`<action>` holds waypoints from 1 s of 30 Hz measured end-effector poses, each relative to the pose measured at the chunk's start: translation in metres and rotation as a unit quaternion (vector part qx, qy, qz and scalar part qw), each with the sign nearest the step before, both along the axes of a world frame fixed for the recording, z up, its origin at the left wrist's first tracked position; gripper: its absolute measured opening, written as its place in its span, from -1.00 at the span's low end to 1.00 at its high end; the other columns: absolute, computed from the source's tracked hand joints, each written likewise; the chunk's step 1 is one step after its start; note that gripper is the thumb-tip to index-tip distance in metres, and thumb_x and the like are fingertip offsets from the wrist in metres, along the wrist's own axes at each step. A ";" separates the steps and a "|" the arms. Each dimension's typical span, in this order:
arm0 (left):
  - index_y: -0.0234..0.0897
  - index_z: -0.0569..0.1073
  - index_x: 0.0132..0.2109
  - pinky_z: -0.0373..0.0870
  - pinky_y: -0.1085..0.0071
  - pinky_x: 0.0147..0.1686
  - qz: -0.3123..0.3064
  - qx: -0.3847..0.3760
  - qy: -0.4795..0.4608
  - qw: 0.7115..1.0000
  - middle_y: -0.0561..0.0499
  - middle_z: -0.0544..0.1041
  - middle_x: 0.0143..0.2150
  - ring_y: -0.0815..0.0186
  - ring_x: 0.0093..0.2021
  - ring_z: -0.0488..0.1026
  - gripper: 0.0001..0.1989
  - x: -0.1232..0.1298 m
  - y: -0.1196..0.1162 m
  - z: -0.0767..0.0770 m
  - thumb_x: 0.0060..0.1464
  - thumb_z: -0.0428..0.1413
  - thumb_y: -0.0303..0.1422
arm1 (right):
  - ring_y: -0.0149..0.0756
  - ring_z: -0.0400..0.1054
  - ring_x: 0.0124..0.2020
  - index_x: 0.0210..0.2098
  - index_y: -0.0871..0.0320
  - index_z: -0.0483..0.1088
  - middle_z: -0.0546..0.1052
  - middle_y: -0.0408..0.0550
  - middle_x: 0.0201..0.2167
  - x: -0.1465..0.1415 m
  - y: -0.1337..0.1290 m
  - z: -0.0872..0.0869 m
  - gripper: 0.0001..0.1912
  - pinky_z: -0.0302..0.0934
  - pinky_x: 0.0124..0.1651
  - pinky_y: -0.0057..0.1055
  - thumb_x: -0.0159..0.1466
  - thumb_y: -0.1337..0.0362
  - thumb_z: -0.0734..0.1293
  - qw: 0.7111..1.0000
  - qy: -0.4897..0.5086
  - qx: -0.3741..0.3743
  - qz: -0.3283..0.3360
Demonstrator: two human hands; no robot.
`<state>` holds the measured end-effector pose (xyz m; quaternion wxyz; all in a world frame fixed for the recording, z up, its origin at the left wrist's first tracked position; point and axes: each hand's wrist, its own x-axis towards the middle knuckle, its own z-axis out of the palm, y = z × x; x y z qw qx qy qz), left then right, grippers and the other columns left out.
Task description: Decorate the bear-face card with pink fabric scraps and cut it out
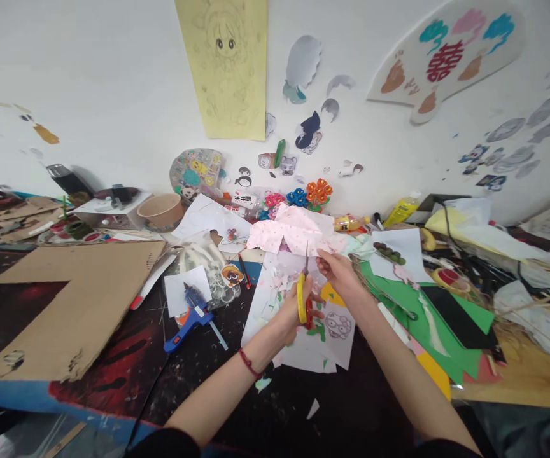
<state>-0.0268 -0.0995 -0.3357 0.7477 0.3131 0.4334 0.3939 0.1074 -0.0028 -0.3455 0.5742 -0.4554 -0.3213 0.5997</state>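
Head view: a blue glue gun [193,318] and cardboard [79,299] lie left of the scrap-strewn white sheets [275,343]. Pale pink, spotted paper [298,230] spreads beyond them, scissors [302,296] at its near edge. The left hand [298,312] grasps the scissors; the right hand [335,267] seemingly pinches the paper's edge.

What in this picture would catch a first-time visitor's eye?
Probably the yellow-handled scissors first, upright in the left hand at center, below pink dotted paper whose edge the right hand pinches. Then the white fan shape with red characters, high on the wall at right, and the yellow sheet bearing a pencil sketch, top center. The blue glue gun stands out on the dark tabletop at left.
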 end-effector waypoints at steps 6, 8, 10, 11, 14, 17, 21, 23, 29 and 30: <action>-0.17 0.23 -0.09 0.11 0.55 -0.71 0.030 0.033 0.023 0.999 0.01 0.46 -0.21 0.41 -0.56 0.46 -0.41 0.001 0.008 -0.004 0.03 0.07 0.23 | -0.32 0.50 -0.35 -0.53 0.13 0.41 0.59 -0.14 -0.45 -0.007 -0.007 0.003 -0.70 0.43 -0.07 -0.37 -0.12 0.26 0.60 0.999 0.029 0.014 -0.008; -0.18 0.22 -0.11 0.08 0.55 -0.72 0.035 0.039 0.027 0.998 0.03 0.45 -0.25 0.41 -0.57 0.45 -0.41 0.001 0.008 -0.006 0.02 0.06 0.23 | -0.30 0.52 -0.30 -0.52 0.13 0.41 0.60 -0.15 -0.41 -0.008 -0.008 0.003 -0.69 0.42 0.01 -0.33 -0.12 0.26 0.61 0.999 0.038 0.017 -0.006; -0.19 0.22 -0.14 0.06 0.55 -0.74 0.039 0.043 0.034 0.998 0.04 0.45 -0.29 0.43 -0.60 0.42 -0.40 0.002 0.009 -0.007 0.01 0.06 0.24 | -0.28 0.53 -0.28 -0.51 0.13 0.42 0.60 -0.15 -0.40 -0.008 -0.008 0.002 -0.69 0.41 0.05 -0.31 -0.12 0.26 0.61 0.999 0.043 0.017 -0.006; -0.20 0.22 -0.16 0.06 0.55 -0.75 0.040 0.043 0.038 0.998 0.05 0.44 -0.31 0.44 -0.62 0.40 -0.40 0.003 0.009 -0.007 0.00 0.06 0.25 | -0.27 0.53 -0.27 -0.52 0.13 0.41 0.60 -0.15 -0.41 -0.008 -0.008 0.001 -0.69 0.40 0.06 -0.30 -0.12 0.27 0.61 0.999 0.045 0.017 -0.007; -0.20 0.22 -0.19 0.02 0.56 -0.76 0.044 0.048 0.044 0.997 0.09 0.41 -0.36 0.46 -0.65 0.37 -0.40 0.004 0.010 -0.007 -0.02 0.10 0.24 | -0.26 0.54 -0.27 -0.55 0.12 0.36 0.60 -0.15 -0.43 -0.008 -0.008 0.001 -0.67 0.40 0.07 -0.28 -0.12 0.27 0.61 0.999 0.049 0.016 -0.011; -0.19 0.22 -0.18 -0.10 0.58 -0.76 0.045 0.050 0.044 0.997 0.13 0.37 -0.40 0.48 -0.65 0.36 -0.41 0.004 0.010 -0.007 -0.03 0.13 0.21 | -0.25 0.55 -0.27 -0.56 0.10 0.33 0.60 -0.16 -0.43 -0.007 -0.008 0.001 -0.64 0.40 0.07 -0.28 -0.11 0.27 0.60 0.998 0.051 0.018 -0.013; -0.18 0.22 -0.21 -0.04 0.58 -0.75 0.044 0.047 0.042 0.997 0.15 0.33 -0.43 0.48 -0.64 0.32 -0.41 0.003 0.009 -0.007 -0.04 0.12 0.24 | -0.26 0.55 -0.28 -0.57 0.10 0.30 0.59 -0.18 -0.45 -0.007 -0.008 -0.001 -0.63 0.40 0.06 -0.29 -0.10 0.27 0.60 0.998 0.053 0.021 -0.012; -0.18 0.22 -0.23 0.06 0.56 -0.72 0.041 0.040 0.042 0.997 0.16 0.29 -0.46 0.49 -0.64 0.26 -0.40 0.003 0.010 -0.006 -0.05 0.09 0.26 | -0.26 0.56 -0.29 -0.57 0.10 0.30 0.58 -0.20 -0.45 -0.007 -0.008 -0.003 -0.62 0.41 0.05 -0.30 -0.11 0.27 0.60 0.998 0.054 0.021 -0.010; -0.20 0.24 -0.26 0.14 0.54 -0.65 0.039 0.028 0.043 0.998 0.15 0.26 -0.51 0.47 -0.61 0.23 -0.38 0.001 0.014 -0.003 -0.06 0.07 0.28 | -0.25 0.55 -0.30 -0.55 0.09 0.33 0.57 -0.20 -0.48 -0.008 -0.012 0.001 -0.64 0.44 -0.03 -0.31 -0.13 0.27 0.61 0.999 0.048 0.023 0.004; -0.21 0.24 -0.26 0.12 0.54 -0.65 0.040 0.030 0.042 0.998 0.15 0.27 -0.51 0.47 -0.60 0.23 -0.39 0.000 0.015 -0.003 -0.05 0.06 0.28 | -0.24 0.56 -0.30 -0.54 0.09 0.34 0.58 -0.19 -0.47 -0.009 -0.013 0.003 -0.64 0.44 -0.04 -0.31 -0.12 0.27 0.61 0.999 0.046 0.022 0.005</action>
